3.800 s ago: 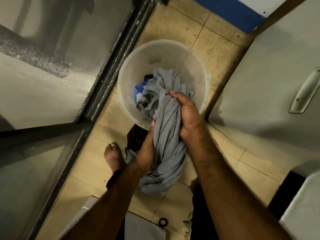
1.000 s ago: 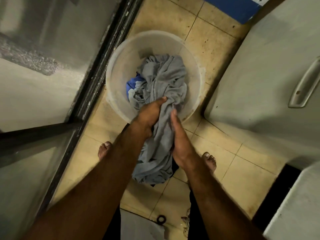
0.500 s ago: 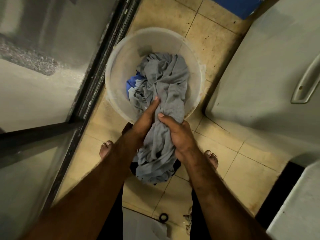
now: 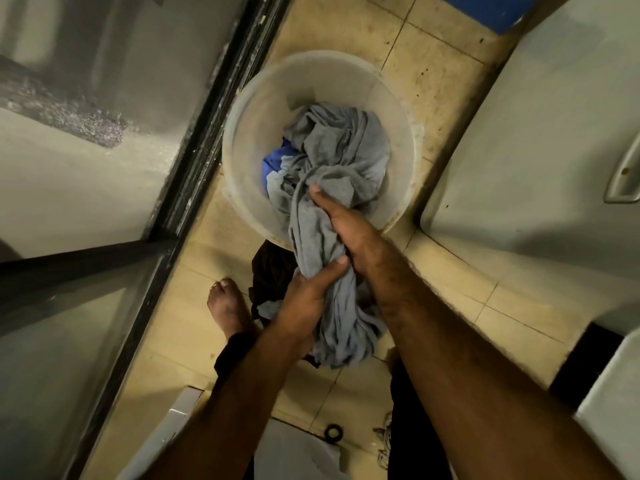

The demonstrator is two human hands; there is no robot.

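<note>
A grey crumpled cotton garment (image 4: pixel 346 150) is being handled over a round translucent white plastic bucket (image 4: pixel 256 109) set on a beige tiled floor (image 4: pixel 433 81). Its upper part is heaped inside the bucket. The rest is drawn out over the bucket's near rim as a bunched rope and hangs down on the near side.

The rope is held by both hands. The right hand (image 4: pixel 346 226) is wrapped round it just at the near rim, grip clamped on the cloth. The left hand (image 4: pixel 304 306) is clamped on the same rope just nearer than the bucket, thumb laid across the fabric.

The step is judged to be wringing or hauling the garment out of the bucket; which of the two cannot be told. The next move is judged to call for a firm opposed twist of both grips, or a hand-over-hand pull, with the heap kept from snagging on a blue cloth (image 4: pixel 273 161) packed at the bucket's left inside wall.

A dark garment (image 4: pixel 270 268) is seen on the floor against the bucket's near side. A bare foot (image 4: pixel 228 306) is planted near-left of the bucket. A small black ring (image 4: pixel 333 432) lies well nearer than the bucket. A pale door with a handle (image 4: pixel 623 174) stands right of the bucket.

No brand, label or readable writing is made out anywhere.
</note>
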